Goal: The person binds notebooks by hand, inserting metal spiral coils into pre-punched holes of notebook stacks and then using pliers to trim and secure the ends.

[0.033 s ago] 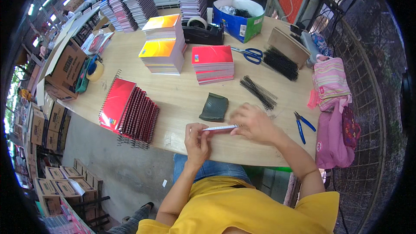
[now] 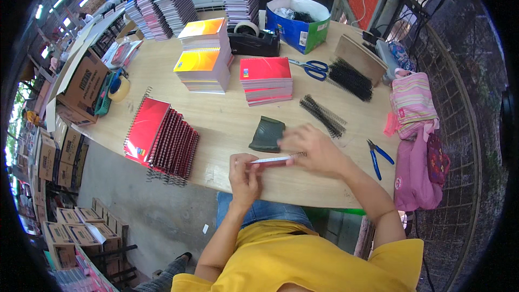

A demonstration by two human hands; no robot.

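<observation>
My left hand [image 2: 244, 177] is closed on the left end of a red notebook [image 2: 270, 160], held nearly edge-on at the table's front edge. A dark spiral wire [image 2: 299, 155] sticks out from the notebook's right end. By that wire is my right hand [image 2: 316, 148], its fingers smeared by motion, so their grip is unclear. Just beyond the notebook lies a dark green curved pad [image 2: 267, 134]. More spiral wires [image 2: 323, 116] lie loose past my right hand.
A stack of spiral-bound red notebooks [image 2: 162, 135] stands at left. Red booklets [image 2: 265, 80], yellow booklets [image 2: 201, 70], a tape dispenser [image 2: 253, 42] and a blue-green box [image 2: 297, 24] are farther back. Scissors [image 2: 313, 68], a wire bundle [image 2: 350, 79], cutting pliers [image 2: 377, 158] and pink cloth [image 2: 415, 173] lie at right.
My right hand has shifted slightly left and its fingers now reach toward the green pad. More of the wire shows at the notebook's right end. The left hand has barely moved.
</observation>
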